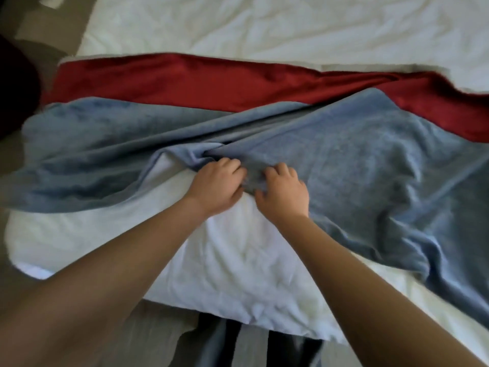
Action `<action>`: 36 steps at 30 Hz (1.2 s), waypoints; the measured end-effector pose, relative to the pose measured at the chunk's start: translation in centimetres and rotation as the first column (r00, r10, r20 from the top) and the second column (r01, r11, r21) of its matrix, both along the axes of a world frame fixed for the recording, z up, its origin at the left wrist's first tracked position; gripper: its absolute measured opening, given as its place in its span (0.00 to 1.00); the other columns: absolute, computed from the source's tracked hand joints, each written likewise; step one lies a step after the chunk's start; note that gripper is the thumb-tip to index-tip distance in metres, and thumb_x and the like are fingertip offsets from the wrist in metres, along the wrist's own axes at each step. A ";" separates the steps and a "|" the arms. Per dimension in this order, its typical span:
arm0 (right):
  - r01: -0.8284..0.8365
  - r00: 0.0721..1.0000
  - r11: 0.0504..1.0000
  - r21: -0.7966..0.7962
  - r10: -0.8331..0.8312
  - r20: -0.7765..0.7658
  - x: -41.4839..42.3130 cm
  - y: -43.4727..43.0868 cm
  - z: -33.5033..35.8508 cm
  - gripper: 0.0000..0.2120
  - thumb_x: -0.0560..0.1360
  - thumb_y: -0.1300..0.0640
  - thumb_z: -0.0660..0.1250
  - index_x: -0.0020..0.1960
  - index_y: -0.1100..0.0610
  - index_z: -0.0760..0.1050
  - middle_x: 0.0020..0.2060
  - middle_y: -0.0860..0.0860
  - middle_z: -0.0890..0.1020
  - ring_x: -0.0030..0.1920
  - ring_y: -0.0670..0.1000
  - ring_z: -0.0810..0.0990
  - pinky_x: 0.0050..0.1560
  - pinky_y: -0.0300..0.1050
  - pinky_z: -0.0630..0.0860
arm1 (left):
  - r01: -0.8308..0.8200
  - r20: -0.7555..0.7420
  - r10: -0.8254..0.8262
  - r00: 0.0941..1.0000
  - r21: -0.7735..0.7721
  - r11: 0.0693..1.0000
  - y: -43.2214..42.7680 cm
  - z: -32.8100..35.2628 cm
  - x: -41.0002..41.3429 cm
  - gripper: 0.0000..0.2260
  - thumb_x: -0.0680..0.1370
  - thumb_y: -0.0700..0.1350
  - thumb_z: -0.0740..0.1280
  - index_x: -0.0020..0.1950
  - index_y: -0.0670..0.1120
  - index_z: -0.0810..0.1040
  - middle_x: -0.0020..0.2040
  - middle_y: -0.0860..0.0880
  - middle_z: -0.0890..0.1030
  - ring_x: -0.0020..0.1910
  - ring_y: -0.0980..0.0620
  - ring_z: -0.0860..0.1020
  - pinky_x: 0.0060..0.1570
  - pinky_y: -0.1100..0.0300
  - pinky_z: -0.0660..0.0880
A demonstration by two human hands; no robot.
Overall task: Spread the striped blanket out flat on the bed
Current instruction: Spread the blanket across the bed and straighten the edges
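step: open the bunch | striped blanket (344, 154) lies rumpled across the bed (238, 260), red band toward its far side | my left hand (215, 188) and right hand (284, 193) both clutch the twisted near hem | best, I judge: pull apart, low, toward the bed's near edge

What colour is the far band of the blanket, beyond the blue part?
The far band is dark red; the head view shows it.
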State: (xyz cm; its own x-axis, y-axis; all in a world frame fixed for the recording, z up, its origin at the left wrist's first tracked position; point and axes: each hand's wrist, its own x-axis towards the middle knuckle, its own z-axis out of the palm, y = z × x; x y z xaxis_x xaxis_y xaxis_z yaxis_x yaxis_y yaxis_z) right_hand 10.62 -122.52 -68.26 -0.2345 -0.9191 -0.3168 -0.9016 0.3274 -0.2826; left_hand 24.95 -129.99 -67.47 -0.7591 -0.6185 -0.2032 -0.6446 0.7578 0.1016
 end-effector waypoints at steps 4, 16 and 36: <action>-0.170 0.978 0.983 -0.064 0.160 -0.132 0.5 1.2 -0.6 0.17 0.72 0.45 0.65 0.54 0.56 0.75 0.51 0.54 0.76 0.53 0.58 0.74 0.45 0.51 0.72 | 0.101 0.048 -0.095 0.994 -0.141 0.985 -0.6 0.4 2.5 0.05 0.74 0.44 0.66 0.47 0.45 0.78 0.45 0.45 0.78 0.45 0.44 0.77 0.41 0.52 0.73; -0.175 0.938 0.985 0.006 0.168 -0.303 -1.7 6.1 -0.7 0.06 0.71 0.64 0.63 0.46 0.59 0.76 0.45 0.56 0.80 0.48 0.59 0.76 0.36 0.45 0.68 | -0.031 0.158 0.035 0.987 -0.031 0.999 7.0 -0.1 0.0 0.11 0.73 0.34 0.60 0.52 0.43 0.77 0.50 0.45 0.79 0.50 0.43 0.78 0.45 0.54 0.69; -0.408 0.877 0.894 -0.182 0.329 -0.349 1.0 14.2 0.3 0.14 0.59 0.61 0.72 0.43 0.58 0.74 0.38 0.54 0.75 0.38 0.58 0.75 0.37 0.49 0.71 | -0.091 -0.180 0.076 0.981 -0.076 0.993 13.9 1.1 6.4 0.05 0.70 0.38 0.67 0.43 0.43 0.74 0.41 0.44 0.75 0.39 0.44 0.74 0.39 0.51 0.73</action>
